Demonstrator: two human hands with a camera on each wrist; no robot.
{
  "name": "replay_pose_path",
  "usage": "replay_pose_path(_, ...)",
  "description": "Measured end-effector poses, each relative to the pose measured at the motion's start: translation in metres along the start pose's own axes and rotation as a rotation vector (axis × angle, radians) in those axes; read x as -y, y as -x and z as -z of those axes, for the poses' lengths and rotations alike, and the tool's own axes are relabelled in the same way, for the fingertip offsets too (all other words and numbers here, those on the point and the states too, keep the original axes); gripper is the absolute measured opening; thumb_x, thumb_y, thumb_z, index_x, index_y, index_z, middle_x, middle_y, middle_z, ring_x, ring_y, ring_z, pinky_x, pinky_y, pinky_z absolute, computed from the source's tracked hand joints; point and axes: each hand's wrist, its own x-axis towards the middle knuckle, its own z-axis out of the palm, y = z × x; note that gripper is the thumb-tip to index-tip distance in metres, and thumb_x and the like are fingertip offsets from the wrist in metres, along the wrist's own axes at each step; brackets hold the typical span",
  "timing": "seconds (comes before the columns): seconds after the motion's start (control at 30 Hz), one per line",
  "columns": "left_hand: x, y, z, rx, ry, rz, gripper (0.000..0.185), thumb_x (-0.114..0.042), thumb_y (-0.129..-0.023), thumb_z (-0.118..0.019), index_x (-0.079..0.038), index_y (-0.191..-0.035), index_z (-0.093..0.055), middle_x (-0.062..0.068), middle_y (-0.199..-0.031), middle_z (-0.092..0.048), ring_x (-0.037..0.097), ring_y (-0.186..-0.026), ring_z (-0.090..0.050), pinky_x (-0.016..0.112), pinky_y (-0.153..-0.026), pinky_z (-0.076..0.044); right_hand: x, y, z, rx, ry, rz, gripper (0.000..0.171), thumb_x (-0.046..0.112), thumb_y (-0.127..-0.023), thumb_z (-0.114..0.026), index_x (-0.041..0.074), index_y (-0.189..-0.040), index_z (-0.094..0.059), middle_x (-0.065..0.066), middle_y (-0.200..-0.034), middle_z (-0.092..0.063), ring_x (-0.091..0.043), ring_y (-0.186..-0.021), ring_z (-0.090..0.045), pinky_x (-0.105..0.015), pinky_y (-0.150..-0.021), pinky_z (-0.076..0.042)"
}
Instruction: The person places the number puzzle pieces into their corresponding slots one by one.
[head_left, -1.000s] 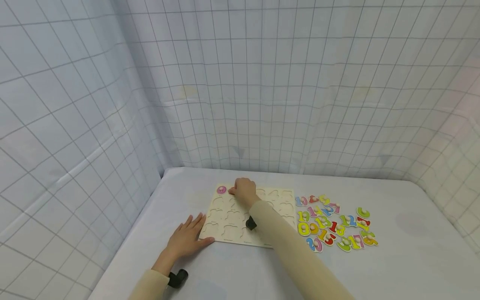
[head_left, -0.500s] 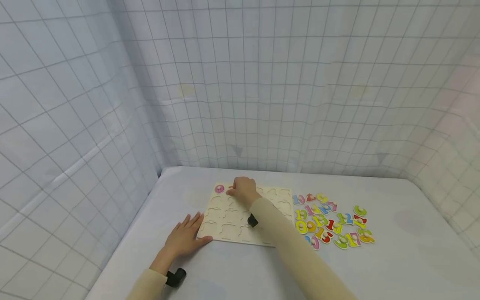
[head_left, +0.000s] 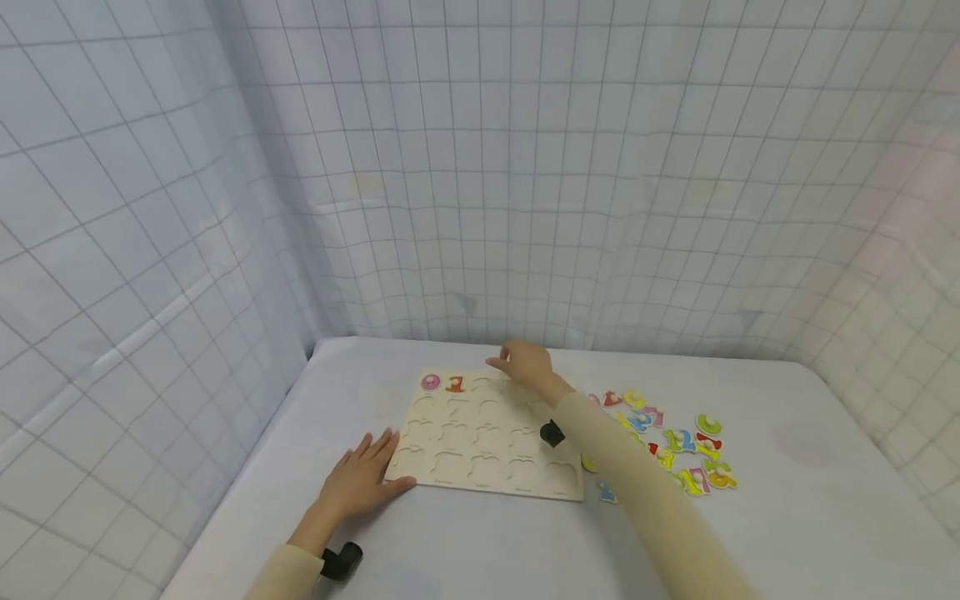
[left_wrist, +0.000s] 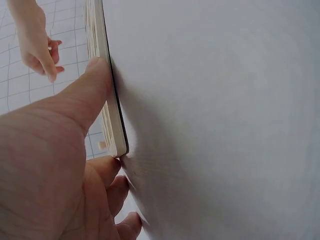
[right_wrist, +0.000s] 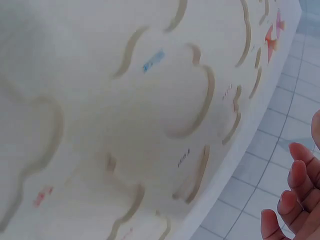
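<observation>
A pale wooden number puzzle board (head_left: 480,421) with carved recesses lies on the table. In its far left corner sit a pink 0 piece (head_left: 430,382) and a red 1 piece (head_left: 455,384), each with a knob. My left hand (head_left: 360,485) rests flat at the board's near left corner, its thumb touching the edge (left_wrist: 116,125) in the left wrist view. Over the far side of the board hangs my right hand (head_left: 527,364), holding nothing, its fingers (right_wrist: 298,175) loosely bent in the right wrist view.
Right of the board lie several coloured number pieces (head_left: 681,440) with knobs, partly hidden by my right sleeve (head_left: 637,483). A white gridded curtain (head_left: 480,208) encloses the white table (head_left: 480,550) at the back and sides.
My right hand has let go of the red 1 piece, now uncovered in the board, and moved right and up. My left hand stays at the board's corner.
</observation>
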Motion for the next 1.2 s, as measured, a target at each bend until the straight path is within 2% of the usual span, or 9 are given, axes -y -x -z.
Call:
replay_pose_path(0.1, 0.001, 0.001, 0.000, 0.000, -0.007, -0.001, 0.088, -0.061, -0.086, -0.055, 0.002, -0.144, -0.036, 0.020, -0.148, -0.033, 0.046, -0.135, -0.023, 0.065, -0.103, -0.020, -0.015, 0.010, 0.015, -0.033, -0.009, 0.013, 0.036, 0.047, -0.093, -0.057, 0.012, -0.092, -0.066, 0.003, -0.069, -0.057, -0.013, -0.054, -0.049, -0.026, -0.045, -0.039)
replay_pose_path(0.33, 0.001, 0.001, 0.000, -0.001, -0.018, -0.002, 0.089, -0.062, -0.086, -0.055, 0.002, -0.144, -0.036, 0.020, -0.148, -0.034, 0.046, -0.135, -0.023, 0.064, -0.103, -0.021, -0.056, 0.035, 0.047, -0.125, -0.020, 0.057, 0.032, 0.041, -0.093, -0.060, 0.010, -0.085, -0.064, 0.002, -0.066, -0.054, -0.014, -0.056, -0.047, -0.029, -0.049, -0.039)
replay_pose_path(0.53, 0.002, 0.000, 0.000, -0.012, -0.020, -0.009, 0.088, -0.060, -0.086, -0.055, 0.003, -0.144, -0.036, 0.021, -0.147, -0.034, 0.047, -0.134, -0.024, 0.065, -0.102, -0.022, -0.098, 0.060, 0.060, -0.140, -0.015, -0.011, 0.035, 0.043, -0.093, -0.059, 0.009, -0.086, -0.063, 0.001, -0.067, -0.054, -0.015, -0.055, -0.047, -0.029, -0.048, -0.038)
replay_pose_path(0.7, 0.002, 0.000, -0.002, -0.006, 0.002, -0.015, 0.089, -0.061, -0.086, -0.056, 0.003, -0.144, -0.036, 0.021, -0.147, -0.034, 0.047, -0.134, -0.023, 0.066, -0.102, -0.021, -0.127, 0.097, 0.066, -0.076, -0.008, -0.098, 0.038, 0.043, -0.093, -0.059, 0.005, -0.093, -0.065, -0.003, -0.079, -0.062, -0.017, -0.065, -0.055, -0.033, -0.054, -0.046)
replay_pose_path(0.83, 0.003, -0.001, -0.004, -0.005, -0.005, -0.006, 0.088, -0.061, -0.086, -0.055, 0.002, -0.144, -0.035, 0.020, -0.148, -0.033, 0.046, -0.135, -0.022, 0.065, -0.103, -0.020, -0.146, 0.123, 0.066, 0.008, -0.008, -0.182, 0.040, 0.043, -0.093, -0.059, 0.004, -0.094, -0.065, -0.004, -0.081, -0.062, -0.016, -0.059, -0.055, -0.032, -0.052, -0.046)
replay_pose_path(1.0, 0.001, -0.002, -0.003, -0.015, -0.003, -0.008, 0.087, -0.059, -0.086, -0.056, 0.002, -0.144, -0.036, 0.020, -0.148, -0.033, 0.046, -0.135, -0.022, 0.065, -0.103, -0.020, -0.165, 0.143, 0.062, 0.027, -0.001, -0.245, 0.039, 0.043, -0.092, -0.060, 0.004, -0.092, -0.063, -0.003, -0.076, -0.057, -0.015, -0.056, -0.050, -0.030, -0.049, -0.041)
replay_pose_path(1.2, 0.000, -0.002, -0.001, -0.003, 0.002, -0.002, 0.087, -0.059, -0.086, -0.057, 0.003, -0.144, -0.036, 0.021, -0.148, -0.033, 0.047, -0.135, -0.022, 0.065, -0.103, -0.020, -0.168, 0.156, 0.058, 0.056, -0.022, -0.278, 0.039, 0.044, -0.091, -0.061, 0.005, -0.088, -0.061, -0.002, -0.071, -0.054, -0.017, -0.059, -0.048, -0.030, -0.050, -0.038)
